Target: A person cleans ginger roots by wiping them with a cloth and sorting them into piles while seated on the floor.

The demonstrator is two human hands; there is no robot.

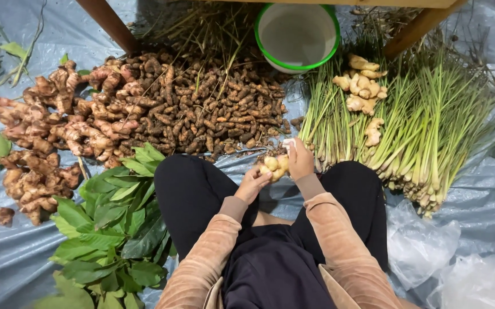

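Note:
My left hand [252, 183] and my right hand [300, 160] meet between my knees, both closed around a pale yellow piece of ginger root [274, 165]. The right hand also shows something small and whitish at its fingertips; what it is cannot be told. I sit on a blue-grey plastic sheet [13, 257], in dark trousers and tan sleeves.
A heap of small dark turmeric-like roots [213, 109] lies ahead, with reddish galangal-like roots [47, 131] to the left. Green leaves [116, 223] lie by my left knee. Lemongrass stalks [425, 131] with ginger pieces [362, 86] lie on the right, beside a green-rimmed bucket [297, 35]. Clear plastic bags [430, 252] sit at lower right.

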